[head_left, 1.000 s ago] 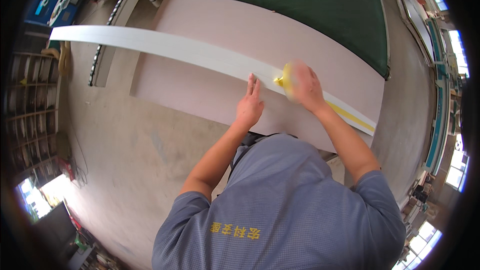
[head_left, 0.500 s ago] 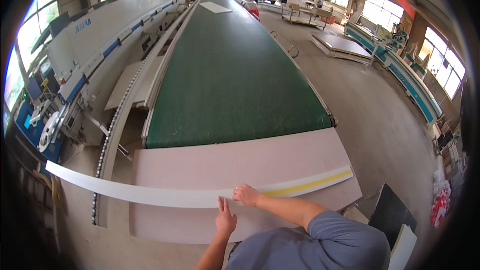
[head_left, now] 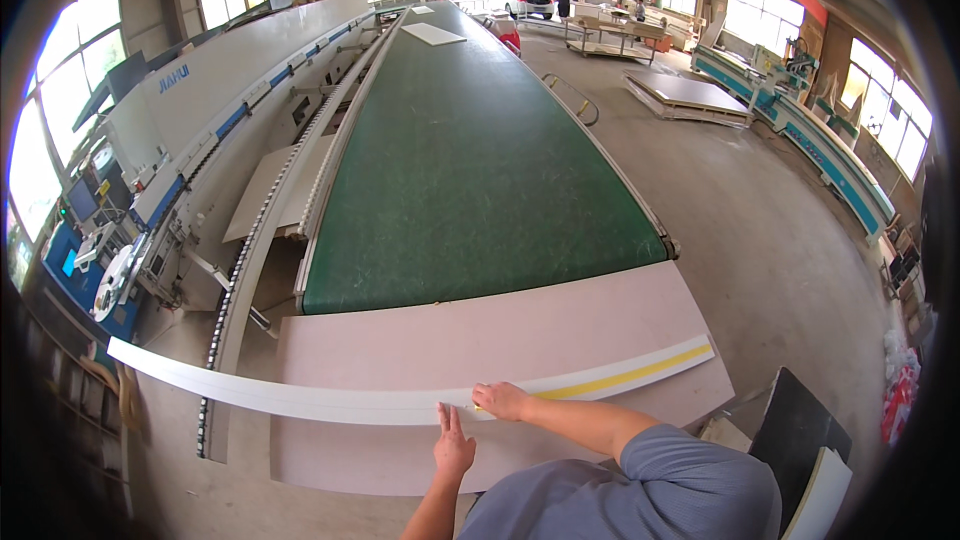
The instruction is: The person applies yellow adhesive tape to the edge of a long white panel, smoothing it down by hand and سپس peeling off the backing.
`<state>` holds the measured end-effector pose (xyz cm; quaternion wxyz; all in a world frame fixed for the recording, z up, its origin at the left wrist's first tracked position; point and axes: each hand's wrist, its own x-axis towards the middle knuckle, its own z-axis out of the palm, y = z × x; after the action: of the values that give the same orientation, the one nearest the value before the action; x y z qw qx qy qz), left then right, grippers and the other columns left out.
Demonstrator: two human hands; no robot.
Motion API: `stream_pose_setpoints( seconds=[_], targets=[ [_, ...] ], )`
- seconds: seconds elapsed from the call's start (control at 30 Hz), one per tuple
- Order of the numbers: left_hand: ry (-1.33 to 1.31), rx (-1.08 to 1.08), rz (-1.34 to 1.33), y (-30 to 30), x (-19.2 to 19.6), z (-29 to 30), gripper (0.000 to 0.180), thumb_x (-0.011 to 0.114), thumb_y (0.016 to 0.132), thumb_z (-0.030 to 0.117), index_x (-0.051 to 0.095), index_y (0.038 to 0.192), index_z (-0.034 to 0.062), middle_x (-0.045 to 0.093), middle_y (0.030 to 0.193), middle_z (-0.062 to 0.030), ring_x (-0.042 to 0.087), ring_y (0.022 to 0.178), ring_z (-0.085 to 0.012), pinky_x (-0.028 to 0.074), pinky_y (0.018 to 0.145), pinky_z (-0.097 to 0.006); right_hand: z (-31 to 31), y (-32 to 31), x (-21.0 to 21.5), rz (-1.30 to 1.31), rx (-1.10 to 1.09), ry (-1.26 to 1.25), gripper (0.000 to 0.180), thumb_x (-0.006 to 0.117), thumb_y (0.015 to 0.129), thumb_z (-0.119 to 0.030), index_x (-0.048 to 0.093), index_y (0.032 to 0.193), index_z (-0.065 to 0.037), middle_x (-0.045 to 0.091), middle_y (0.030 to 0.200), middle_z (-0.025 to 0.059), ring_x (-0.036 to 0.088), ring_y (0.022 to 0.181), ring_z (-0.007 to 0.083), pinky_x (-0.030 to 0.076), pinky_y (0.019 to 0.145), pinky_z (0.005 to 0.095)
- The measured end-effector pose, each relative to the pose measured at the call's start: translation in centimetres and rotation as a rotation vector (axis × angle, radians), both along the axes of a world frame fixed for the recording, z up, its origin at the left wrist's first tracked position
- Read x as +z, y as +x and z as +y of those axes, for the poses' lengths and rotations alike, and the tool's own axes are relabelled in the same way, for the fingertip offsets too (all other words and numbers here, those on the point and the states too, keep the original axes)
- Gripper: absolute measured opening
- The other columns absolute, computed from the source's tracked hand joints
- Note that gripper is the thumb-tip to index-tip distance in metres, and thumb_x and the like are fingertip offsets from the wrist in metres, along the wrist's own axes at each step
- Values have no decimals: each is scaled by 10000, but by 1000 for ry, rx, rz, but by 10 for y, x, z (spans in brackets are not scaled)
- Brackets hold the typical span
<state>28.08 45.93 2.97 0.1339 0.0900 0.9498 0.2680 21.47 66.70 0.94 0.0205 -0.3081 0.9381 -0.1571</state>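
A long white strip (head_left: 300,402) lies across a pinkish board (head_left: 400,344), its left end reaching out past the board's edge. Yellow tape (head_left: 630,372) runs along the strip's right part and passes behind my right forearm. My right hand (head_left: 503,400) is closed at the tape's left end, where a bit of yellow shows under the curled fingertips. Just left of it, my left hand (head_left: 455,448) rests two stretched fingers on the strip's near edge. The thumb and other fingers of that hand are partly tucked in.
Beyond the board stretches a green conveyor belt (head_left: 480,170) with a white panel (head_left: 433,35) far along it. A long white machine (head_left: 210,90) with a roller rail runs along the left. Dark and white panels (head_left: 795,430) lean at the near right. A stacked-sheet pallet (head_left: 690,95) stands farther right.
The whole view has shifted slightly, so the scene sits a little lower and to the right. Both hands keep nearly the same places on the strip.
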Motion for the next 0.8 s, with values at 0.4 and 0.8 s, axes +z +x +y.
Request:
stream_pose_setpoints(
  seconds=[0.4, 0.8],
  targets=[
    [-47, 21, -25, 0, 1, 12, 928, 687, 797, 159, 216, 1588, 40, 76, 1693, -181, 647, 1156, -367, 578, 815, -446, 3, 0, -8, 129, -16, -25, 89, 639, 851, -203, 692, 804, -148, 625, 840, 42, 660, 881, 232, 558, 758, 387],
    [-46, 58, -17, 0, -7, 12, 967, 730, 780, 178, 217, 1589, 49, 75, 1692, -183, 632, 1177, -380, 582, 819, -454, 22, 23, 35, 173, -2, 44, 160, 575, 889, -168, 691, 966, -90, 633, 1130, 78, 560, 1197, 230, 449, 1011, 390]
  ],
)
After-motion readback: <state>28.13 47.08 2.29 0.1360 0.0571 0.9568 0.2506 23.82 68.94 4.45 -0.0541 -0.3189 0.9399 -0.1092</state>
